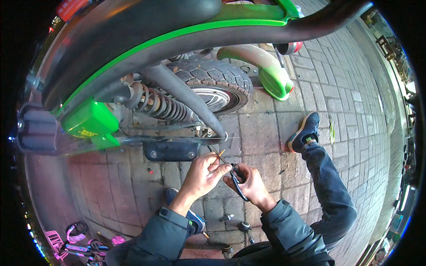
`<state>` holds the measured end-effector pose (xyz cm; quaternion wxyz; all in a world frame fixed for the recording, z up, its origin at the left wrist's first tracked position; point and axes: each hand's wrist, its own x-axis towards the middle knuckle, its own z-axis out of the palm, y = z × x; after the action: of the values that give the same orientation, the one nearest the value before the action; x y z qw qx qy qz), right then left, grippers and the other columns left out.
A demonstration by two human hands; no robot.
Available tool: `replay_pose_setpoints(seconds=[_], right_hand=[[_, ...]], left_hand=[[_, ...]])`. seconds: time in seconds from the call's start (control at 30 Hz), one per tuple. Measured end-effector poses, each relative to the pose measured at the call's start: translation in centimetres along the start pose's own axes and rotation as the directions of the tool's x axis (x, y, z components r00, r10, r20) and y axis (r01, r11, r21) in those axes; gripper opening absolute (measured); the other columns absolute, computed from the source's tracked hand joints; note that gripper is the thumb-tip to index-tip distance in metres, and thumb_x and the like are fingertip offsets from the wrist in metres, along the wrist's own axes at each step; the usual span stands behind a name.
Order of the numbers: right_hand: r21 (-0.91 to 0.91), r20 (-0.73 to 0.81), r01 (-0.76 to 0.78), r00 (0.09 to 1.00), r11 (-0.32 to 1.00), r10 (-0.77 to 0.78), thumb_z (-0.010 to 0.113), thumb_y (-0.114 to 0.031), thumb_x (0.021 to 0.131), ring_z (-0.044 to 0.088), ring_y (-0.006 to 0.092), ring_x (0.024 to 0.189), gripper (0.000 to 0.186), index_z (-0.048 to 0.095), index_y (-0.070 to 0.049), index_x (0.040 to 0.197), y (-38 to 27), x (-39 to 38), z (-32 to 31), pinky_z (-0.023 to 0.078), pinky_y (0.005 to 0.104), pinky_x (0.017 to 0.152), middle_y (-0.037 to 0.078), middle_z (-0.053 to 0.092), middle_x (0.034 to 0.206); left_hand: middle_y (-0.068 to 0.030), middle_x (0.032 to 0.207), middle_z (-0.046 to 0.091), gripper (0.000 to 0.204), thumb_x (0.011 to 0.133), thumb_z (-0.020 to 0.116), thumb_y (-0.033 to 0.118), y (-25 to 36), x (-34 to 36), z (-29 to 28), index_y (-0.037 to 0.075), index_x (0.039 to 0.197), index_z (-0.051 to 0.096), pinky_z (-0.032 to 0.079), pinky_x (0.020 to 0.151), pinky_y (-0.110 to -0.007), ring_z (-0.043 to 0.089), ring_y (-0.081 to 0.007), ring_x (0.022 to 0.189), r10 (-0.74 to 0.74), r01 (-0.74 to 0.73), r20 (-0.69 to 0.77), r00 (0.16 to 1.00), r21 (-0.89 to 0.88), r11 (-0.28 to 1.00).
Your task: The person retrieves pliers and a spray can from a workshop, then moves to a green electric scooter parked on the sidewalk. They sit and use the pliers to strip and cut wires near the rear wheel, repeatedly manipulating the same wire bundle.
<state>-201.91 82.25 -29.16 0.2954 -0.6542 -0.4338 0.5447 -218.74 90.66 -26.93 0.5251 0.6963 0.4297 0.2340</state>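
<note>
My left hand [202, 177] pinches a thin cable between thumb and fingers. A short orange wire end [222, 152] sticks up from it beside the fingertips. Close against it on the right, my right hand [254, 184] is closed around a pair of pliers [239, 190] with dark handles. The pliers' jaws meet the cable near my left thumb, and fingers partly cover them. Just beyond both hands stands a green and black electric scooter. Its rear wheel [213, 80], coil spring shock absorber [162, 104] and black footrest block [172, 151] show.
A green rear mudguard [273, 77] extends behind the wheel. Small metal parts [227, 217] and a tool with a round head [245, 228] lie on the paving near my legs. A pink children's bike [55, 244] is at lower left. The scooter's seat [133, 26] overhangs the work area.
</note>
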Motion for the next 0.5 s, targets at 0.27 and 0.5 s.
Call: replay_pose_setpoints(seconds=[0.27,0.5], right_hand=[[0.095,-0.024,0.04,0.999,0.995,-0.038,0.081,-0.031,0.079,0.032,0.0064,0.062,0.043,0.048,-0.004,0.072,0.0,0.0,0.2,0.028,0.028,0.051,-0.004,0.038,0.062],[0.412,-0.029,0.044,0.999,0.91,-0.035,0.074,-0.026,0.086,0.032,0.0047,0.058,0.034,0.048,-0.007,0.074,-1.2,0.4,-0.1,0.027,0.0257,0.05,-0.006,0.038,0.064]], left_hand=[[-0.0053,0.062,0.036,0.045,0.087,0.075,0.023,0.4,0.1,0.0,0.001,0.065,0.042,0.031,0.052,-0.035,0.035,-0.0171,0.056,-0.017,0.017,0.007,1.0,-0.037,0.999],[-0.0047,0.06,0.032,0.048,0.086,0.076,0.022,-0.5,0.1,0.4,0.002,0.064,0.039,0.028,0.05,-0.034,0.03,-0.0143,0.055,-0.02,0.02,-0.049,0.999,-0.002,1.0]])
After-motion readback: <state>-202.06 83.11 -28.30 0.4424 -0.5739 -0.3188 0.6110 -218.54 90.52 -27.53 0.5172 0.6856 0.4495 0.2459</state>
